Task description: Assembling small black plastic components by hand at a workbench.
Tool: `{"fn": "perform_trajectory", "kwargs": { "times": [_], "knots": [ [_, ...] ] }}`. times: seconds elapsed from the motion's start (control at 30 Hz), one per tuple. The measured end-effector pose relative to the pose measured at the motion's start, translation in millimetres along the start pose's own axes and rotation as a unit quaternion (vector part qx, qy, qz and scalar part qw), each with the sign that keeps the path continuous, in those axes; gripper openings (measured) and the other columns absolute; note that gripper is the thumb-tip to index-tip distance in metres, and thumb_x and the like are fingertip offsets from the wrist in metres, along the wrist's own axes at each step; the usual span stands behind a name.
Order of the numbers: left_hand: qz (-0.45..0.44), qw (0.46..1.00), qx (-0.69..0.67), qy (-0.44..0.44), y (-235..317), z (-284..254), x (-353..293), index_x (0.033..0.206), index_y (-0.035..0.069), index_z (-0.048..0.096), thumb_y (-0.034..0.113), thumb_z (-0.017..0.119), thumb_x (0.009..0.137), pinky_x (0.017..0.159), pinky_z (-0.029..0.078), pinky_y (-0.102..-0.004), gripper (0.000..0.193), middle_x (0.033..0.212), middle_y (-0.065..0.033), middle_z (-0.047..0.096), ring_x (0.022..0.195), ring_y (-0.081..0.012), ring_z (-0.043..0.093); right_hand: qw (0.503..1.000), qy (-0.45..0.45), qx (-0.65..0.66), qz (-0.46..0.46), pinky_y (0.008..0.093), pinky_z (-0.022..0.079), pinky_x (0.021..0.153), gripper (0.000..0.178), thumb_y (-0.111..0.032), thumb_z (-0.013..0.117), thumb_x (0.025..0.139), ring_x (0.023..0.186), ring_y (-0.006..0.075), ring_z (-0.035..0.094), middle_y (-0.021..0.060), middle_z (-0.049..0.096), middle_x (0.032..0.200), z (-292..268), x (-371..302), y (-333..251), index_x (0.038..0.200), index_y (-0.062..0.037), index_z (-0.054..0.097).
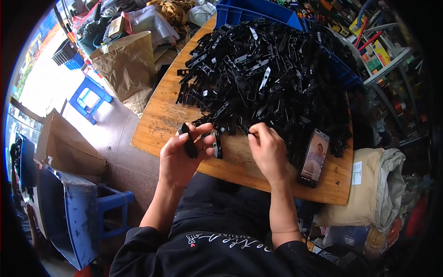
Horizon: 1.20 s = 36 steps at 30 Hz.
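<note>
Wooden table (pixel 154 122): pile of black clip-like parts (pixel 265 78) beyond the hands.
Left hand (pixel 179 161), partly open, holds a black part (pixel 189 147) between thumb and fingers. Right hand (pixel 269 150) curls near the pile's near edge; its grip is hidden, so cannot tell. Preferably separate parts singly, as they may snag; avoid the phone (pixel 315 158).

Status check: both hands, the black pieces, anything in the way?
Left hand holds a black piece. Right hand pinched at near edge of black pile, contents unclear. Phone right of right hand, not between the hands.
</note>
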<state>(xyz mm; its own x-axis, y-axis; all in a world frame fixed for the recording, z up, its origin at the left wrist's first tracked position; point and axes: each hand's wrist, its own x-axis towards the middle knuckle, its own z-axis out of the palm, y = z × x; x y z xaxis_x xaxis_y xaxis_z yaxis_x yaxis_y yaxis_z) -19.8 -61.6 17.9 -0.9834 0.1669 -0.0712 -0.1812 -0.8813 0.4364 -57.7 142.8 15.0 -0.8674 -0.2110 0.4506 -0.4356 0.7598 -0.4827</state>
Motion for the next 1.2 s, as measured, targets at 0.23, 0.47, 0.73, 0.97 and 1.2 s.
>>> {"fn": "perform_trajectory", "kwargs": {
  "times": [0.23,0.47,0.73,0.97,1.2],
  "knots": [
    [0.174,0.831,0.505,-0.158,-30,23,10,0.09,0.003,0.063,-0.001,0.069,0.062,0.066,0.043,-0.0246,0.029,0.091,-0.0083,0.061,0.075,-0.0131,0.054,0.785,-0.081,0.526,0.318,0.0155,0.044,0.049,0.011,-0.005,0.05,0.082,0.055,0.0072,0.056,0.004,0.059,0.074,-48,-48,-12,0.089,0.0006,0.056],
    [0.04,0.898,0.434,-0.059,-46,12,-4,0.077,-0.001,0.058,0.003,0.071,0.067,0.048,0.044,-0.0229,0.017,0.068,-0.0082,0.058,0.054,-0.0143,0.055,0.951,0.166,0.086,0.245,0.0217,0.044,0.064,0.01,-0.009,0.053,0.085,0.067,0.0089,0.055,0.0038,0.062,0.077,-104,-65,50,0.088,-0.0009,0.059],
    [-0.069,0.954,0.289,-0.028,-53,12,-6,0.088,-0.004,0.057,-0.001,0.058,0.065,0.06,0.047,-0.0275,0.024,0.07,-0.0121,0.06,0.058,-0.0183,0.058,0.916,0.13,-0.239,0.293,0.0353,0.046,0.065,0.011,-0.01,0.062,0.075,0.074,0.0313,0.06,0.0163,0.06,0.08,-131,-85,196,0.081,-0.0012,0.062],
    [-0.08,0.952,0.296,0.005,-47,7,-4,0.091,-0.003,0.057,0.0,0.059,0.067,0.057,0.046,-0.0248,0.025,0.068,-0.0099,0.06,0.059,-0.0165,0.058,0.927,0.078,-0.04,0.364,0.0294,0.045,0.06,0.01,-0.002,0.062,0.073,0.065,0.0202,0.058,0.0113,0.061,0.073,-151,-127,147,0.083,-0.0002,0.061],
    [-0.097,0.955,0.278,-0.01,-57,16,-2,0.094,-0.003,0.056,0.0,0.059,0.068,0.059,0.047,-0.0256,0.026,0.069,-0.0106,0.06,0.06,-0.0174,0.059,0.957,0.077,-0.145,0.239,0.024,0.043,0.057,0.014,0.005,0.059,0.075,0.06,0.0102,0.052,0.0044,0.058,0.075,-149,-122,139,0.088,0.0016,0.058]
  ]
}}
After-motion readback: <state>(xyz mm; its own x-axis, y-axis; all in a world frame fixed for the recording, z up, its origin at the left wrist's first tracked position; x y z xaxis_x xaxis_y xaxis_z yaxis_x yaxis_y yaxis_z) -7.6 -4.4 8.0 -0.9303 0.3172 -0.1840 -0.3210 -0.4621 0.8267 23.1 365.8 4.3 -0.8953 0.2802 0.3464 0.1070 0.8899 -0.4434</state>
